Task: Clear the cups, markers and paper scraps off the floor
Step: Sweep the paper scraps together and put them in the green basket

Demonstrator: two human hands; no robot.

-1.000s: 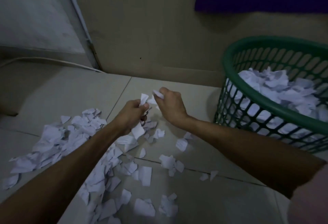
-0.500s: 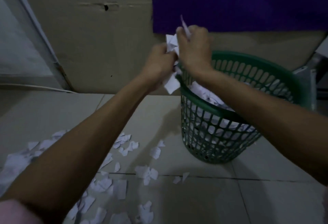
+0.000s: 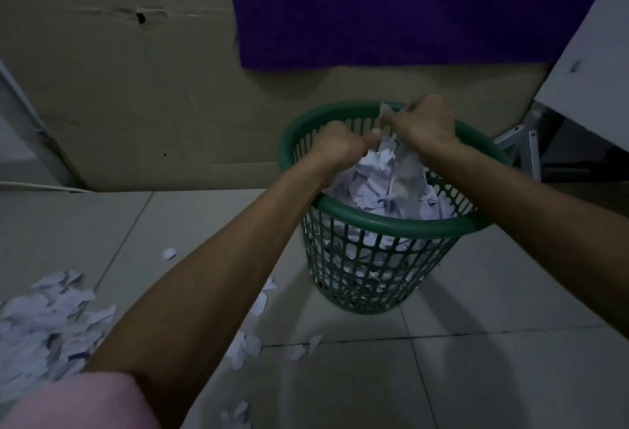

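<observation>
A green mesh basket (image 3: 371,224) stood on the pale tiled floor (image 3: 476,360) at about 1 o'clock from you, backed by a brown cardboard sheet (image 3: 119,95) with a purple cloth (image 3: 391,6) hanging over it at 12 o'clock. A white panel (image 3: 592,64) on a metal bracket sat at 2 o'clock, just beside the basket. Your forearms crossed the near rim and hid part of it; a pink sleeve (image 3: 78,401) showed at 7 o'clock. The paper scraps (image 3: 44,323) were white, torn and crumpled: a loose heap lay on the floor at 8 o'clock, a few strays lay between that heap and the basket, and more filled the basket close to its rim. Your left hand (image 3: 335,148) and right hand (image 3: 420,124) were close together above the basket, both with fingers curled, pinching a bunch of scraps between them. No writing or label was legible in the dim light.
</observation>
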